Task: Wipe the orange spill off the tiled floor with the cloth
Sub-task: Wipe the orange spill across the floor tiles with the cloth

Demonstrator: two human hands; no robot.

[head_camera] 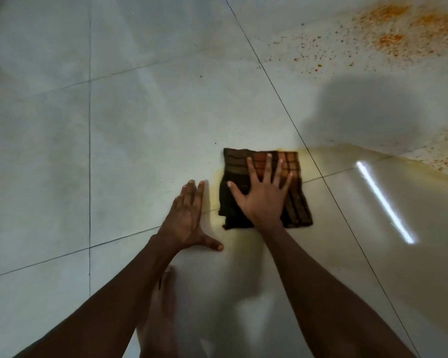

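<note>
Pressing the cloth (264,187), right hand (263,195) splays its fingers flat; left hand (188,218) seemingly braces open-fingered on floor (127,138).

Dim, greenish cast here. I see hard glare streak (384,202) right of centre on wet tile, broad soft shadow (367,112) upper right, blurred lower edge, wide-angle bending grout lines.

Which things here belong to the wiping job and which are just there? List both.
Job:
- cloth, folded, flat on the floor
- right hand, pressing flat on the cloth
- spill, orange specks far right; yellowish wet film beside the cloth
- floor

Just there:
- left hand, braced flat on the floor
- bare foot
- light reflection
</note>
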